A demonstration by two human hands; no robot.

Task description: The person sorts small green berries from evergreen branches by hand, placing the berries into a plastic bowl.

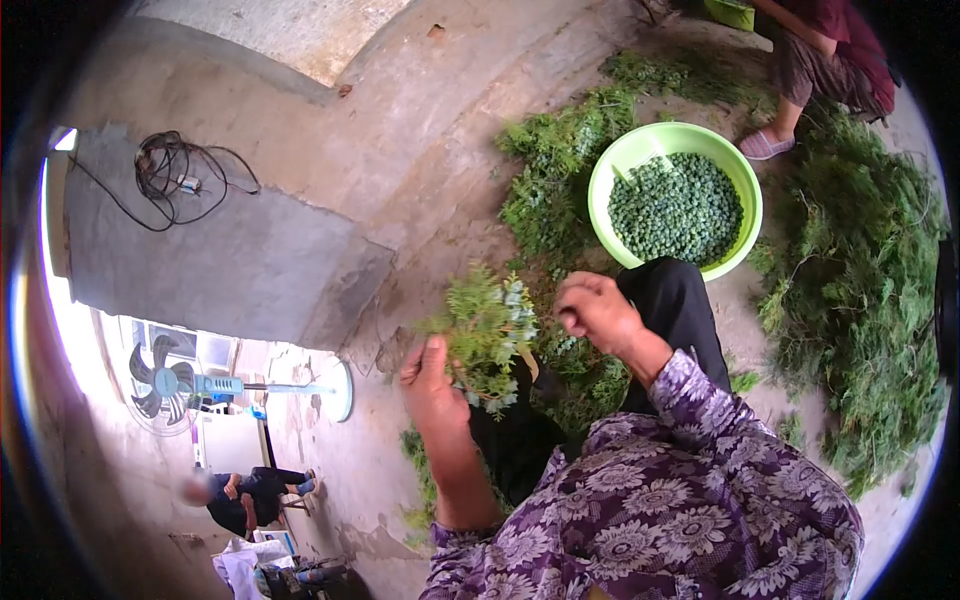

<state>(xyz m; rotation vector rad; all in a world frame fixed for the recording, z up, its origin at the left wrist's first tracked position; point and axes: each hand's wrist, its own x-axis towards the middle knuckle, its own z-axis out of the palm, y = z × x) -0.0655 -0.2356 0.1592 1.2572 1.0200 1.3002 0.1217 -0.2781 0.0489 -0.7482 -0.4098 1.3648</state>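
My left hand (433,385) is closed on a leafy green sprig (485,335) that carries pale blue-green berries. To its right, my right hand (600,312) is raised with curled fingers, apart from the sprig; what those fingers hold, if anything, is too small to make out. Just beyond my right hand and knee stands a light green basin (753,215), partly filled with round green berries (680,210). A light green piece lies inside the basin at its upper left.
Cut green branches (850,300) are heaped on the right, with more (560,150) left of the basin. A co-worker (840,60) sits at the upper right. A standing fan (165,380), another seated person (250,495) and a coiled cable (165,180) are on the left.
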